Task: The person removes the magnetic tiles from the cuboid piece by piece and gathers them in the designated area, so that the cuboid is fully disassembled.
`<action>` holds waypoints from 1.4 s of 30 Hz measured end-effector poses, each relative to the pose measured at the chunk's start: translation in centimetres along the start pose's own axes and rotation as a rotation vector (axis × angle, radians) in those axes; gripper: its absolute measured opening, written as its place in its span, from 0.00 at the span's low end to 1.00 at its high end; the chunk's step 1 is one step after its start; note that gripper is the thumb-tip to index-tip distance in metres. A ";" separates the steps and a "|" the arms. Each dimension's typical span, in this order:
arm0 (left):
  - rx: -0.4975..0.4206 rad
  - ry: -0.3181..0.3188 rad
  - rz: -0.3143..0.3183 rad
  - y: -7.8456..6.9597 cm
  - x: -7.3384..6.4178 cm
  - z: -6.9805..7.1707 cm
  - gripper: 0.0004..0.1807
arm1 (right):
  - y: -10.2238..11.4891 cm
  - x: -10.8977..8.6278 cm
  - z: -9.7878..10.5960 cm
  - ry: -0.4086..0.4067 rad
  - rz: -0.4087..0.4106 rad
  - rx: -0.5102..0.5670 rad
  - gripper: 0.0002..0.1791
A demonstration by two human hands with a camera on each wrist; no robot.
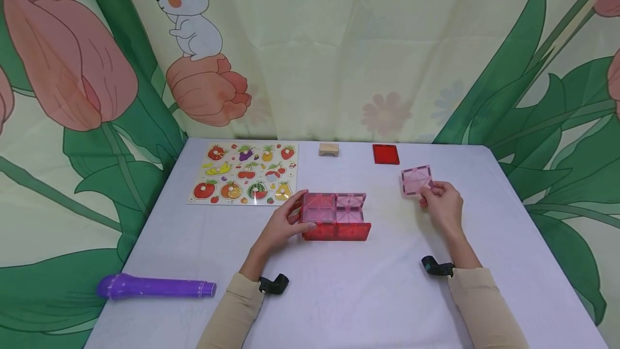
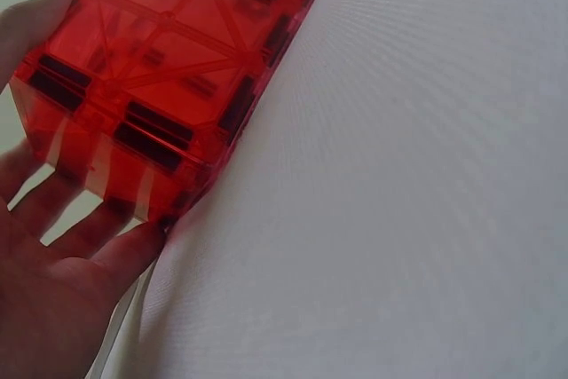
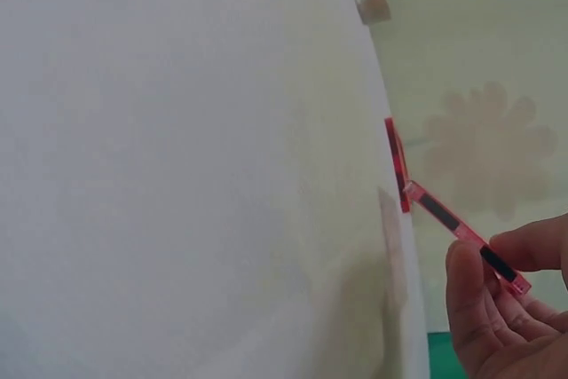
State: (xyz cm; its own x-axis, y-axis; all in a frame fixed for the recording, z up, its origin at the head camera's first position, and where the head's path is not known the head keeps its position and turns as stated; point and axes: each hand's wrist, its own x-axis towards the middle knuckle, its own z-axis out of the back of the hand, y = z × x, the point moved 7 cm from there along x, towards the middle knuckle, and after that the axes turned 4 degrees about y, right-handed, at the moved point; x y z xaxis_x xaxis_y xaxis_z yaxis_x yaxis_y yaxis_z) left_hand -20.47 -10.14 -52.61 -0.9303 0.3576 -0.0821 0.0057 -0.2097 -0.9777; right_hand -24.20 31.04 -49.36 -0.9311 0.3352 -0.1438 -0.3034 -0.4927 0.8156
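Box [image 1: 335, 217]: centre of the head view, on the table [image 1: 339, 295]; long axis left to right, red wall [image 1: 352, 231] facing the bottom edge.
Left hand [image 1: 280, 228]: grips the box's left end, thumb on the red wall.
Pink tile [image 1: 416, 180]: right of centre, raised; edge-on in the right wrist view, slanting upper left to lower right.
Right hand [image 1: 444, 206]: pinches the pink tile at its lower right corner.
Red tile [image 1: 386, 154]: upper right of centre, flat.
Block [image 1: 329, 149]: upper centre.
Board [image 1: 245, 183]: upper left of the box.
Mic [image 1: 157, 287]: lower left, head pointing left.

pink tile [image 1: 415, 179], fruit-patterned board [image 1: 244, 182], purple microphone [image 1: 157, 287]
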 end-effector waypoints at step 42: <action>0.001 0.002 -0.007 -0.2 -0.1 0.0 0.47 | -0.5 10.3 -0.3 -0.044 -0.180 0.132 0.29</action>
State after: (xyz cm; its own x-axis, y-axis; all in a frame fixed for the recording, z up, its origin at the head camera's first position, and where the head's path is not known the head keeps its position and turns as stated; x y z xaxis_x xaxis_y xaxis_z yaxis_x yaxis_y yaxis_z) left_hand -20.40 -10.09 -52.46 -0.9296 0.3608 -0.0756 -0.0013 -0.2082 -0.9781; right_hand -33.68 34.50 -51.47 -0.8538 0.4442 -0.2713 -0.4318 -0.3133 0.8458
